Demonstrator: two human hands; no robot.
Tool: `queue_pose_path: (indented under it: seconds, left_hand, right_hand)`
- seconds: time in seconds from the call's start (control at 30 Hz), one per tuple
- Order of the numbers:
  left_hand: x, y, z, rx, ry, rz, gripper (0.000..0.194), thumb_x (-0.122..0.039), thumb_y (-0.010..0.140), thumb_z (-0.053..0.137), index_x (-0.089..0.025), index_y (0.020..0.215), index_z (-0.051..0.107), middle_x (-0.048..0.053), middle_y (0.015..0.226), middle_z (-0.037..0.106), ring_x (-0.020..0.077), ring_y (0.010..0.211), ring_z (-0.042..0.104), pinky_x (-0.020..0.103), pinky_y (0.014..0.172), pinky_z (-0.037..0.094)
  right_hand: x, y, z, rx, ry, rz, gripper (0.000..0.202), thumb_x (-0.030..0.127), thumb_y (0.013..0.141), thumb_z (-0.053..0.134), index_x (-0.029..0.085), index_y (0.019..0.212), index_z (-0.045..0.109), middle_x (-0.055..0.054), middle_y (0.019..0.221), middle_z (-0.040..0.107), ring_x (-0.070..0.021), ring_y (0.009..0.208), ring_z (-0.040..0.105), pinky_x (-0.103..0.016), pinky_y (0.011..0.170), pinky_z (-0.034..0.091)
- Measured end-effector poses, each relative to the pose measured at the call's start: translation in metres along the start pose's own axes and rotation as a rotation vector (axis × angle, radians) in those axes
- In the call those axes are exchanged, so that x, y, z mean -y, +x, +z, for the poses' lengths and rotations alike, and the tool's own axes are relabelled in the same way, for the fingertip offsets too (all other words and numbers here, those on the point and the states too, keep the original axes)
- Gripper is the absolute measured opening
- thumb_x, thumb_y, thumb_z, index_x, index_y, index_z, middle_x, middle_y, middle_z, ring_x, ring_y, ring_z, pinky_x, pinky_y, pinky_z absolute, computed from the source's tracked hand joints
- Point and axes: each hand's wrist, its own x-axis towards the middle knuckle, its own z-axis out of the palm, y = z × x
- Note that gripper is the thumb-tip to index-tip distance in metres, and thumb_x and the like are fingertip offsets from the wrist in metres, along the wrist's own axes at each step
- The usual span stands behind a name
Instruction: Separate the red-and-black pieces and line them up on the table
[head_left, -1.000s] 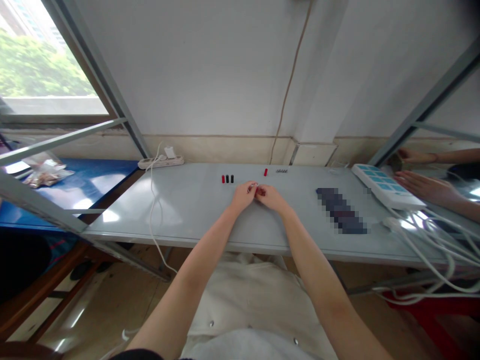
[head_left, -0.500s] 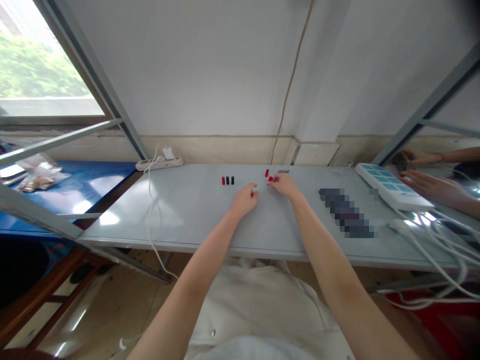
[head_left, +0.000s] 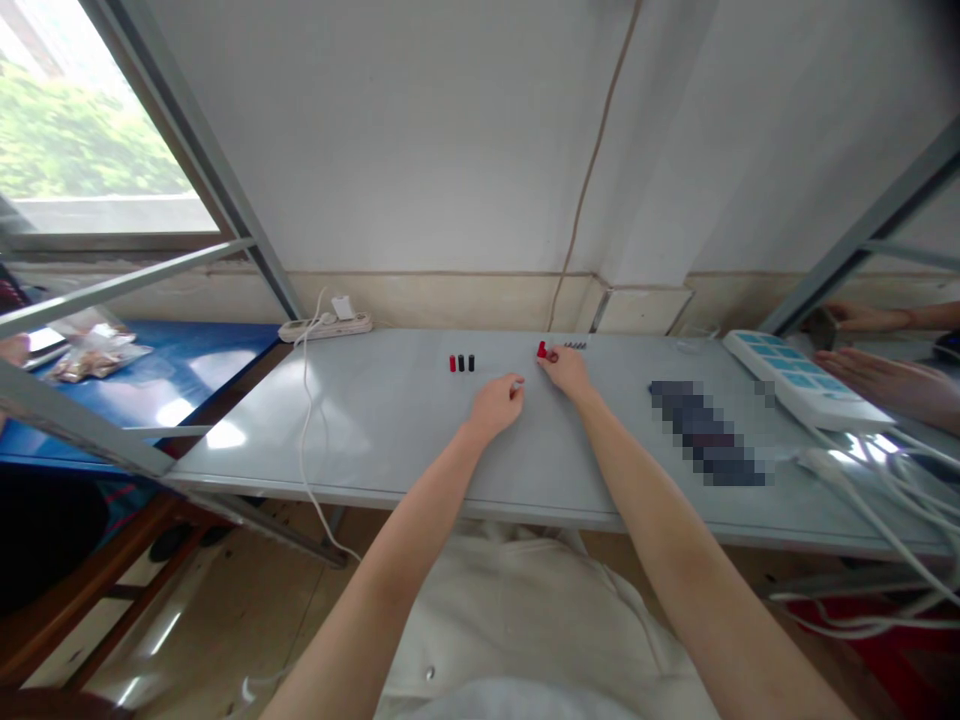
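- Where the row begins on my left, a red cylinder (head_left: pixel 452 363) stands beside two black cylinders (head_left: pixel 461 363), long axes upright on the grey table (head_left: pixel 375 425), beyond and to the left of my left hand (head_left: pixel 496 403).
- That hand has its thumb and forefinger curled close; something pale shows at the tips, but I cannot tell whether they grip it.
- Next comes the farther red piece (head_left: pixel 542 345), just past my right fingertips and a little leftward; its long axis looks upright, though it merges with the nearer one.
- Touching my right fingertips is the nearer red piece (head_left: pixel 541 355); my right hand (head_left: pixel 552 356) appears to pinch it between thumb and finger, its axis unclear. This hand is much closer to both reds than my left.
- Rightmost, small dark parts (head_left: pixel 577 346) lie in a line just beyond my right knuckles.
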Motion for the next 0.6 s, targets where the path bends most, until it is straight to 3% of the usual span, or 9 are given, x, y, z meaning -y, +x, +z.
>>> queue_pose_path:
  seconds: [0.3, 0.6]
  left_hand:
    - [-0.001, -0.001, -0.001, 0.034, 0.057, -0.001, 0.028, -0.024, 0.079, 0.043, -0.019, 0.100, 0.060, 0.005, 0.073, 0.064, 0.0163, 0.063, 0.055, 0.029, 0.067, 0.043]
    - [-0.004, -0.002, -0.003, 0.085, 0.141, -0.035, 0.029, -0.026, 0.081, 0.042, -0.020, 0.104, 0.058, 0.004, 0.079, 0.065, 0.0152, 0.073, 0.058, 0.026, 0.073, 0.043]
  right_hand:
    - [0.001, 0.002, -0.003, 0.059, -0.045, 0.042, 0.010, 0.025, 0.071, 0.058, 0.015, 0.071, 0.059, -0.011, 0.078, 0.063, -0.0204, 0.076, 0.057, -0.031, 0.068, 0.041]
    - [-0.001, 0.005, -0.030, 0.308, -0.113, 0.153, 0.005, 0.018, 0.069, 0.059, 0.013, 0.070, 0.062, -0.007, 0.066, 0.063, -0.0154, 0.068, 0.059, -0.023, 0.065, 0.043]
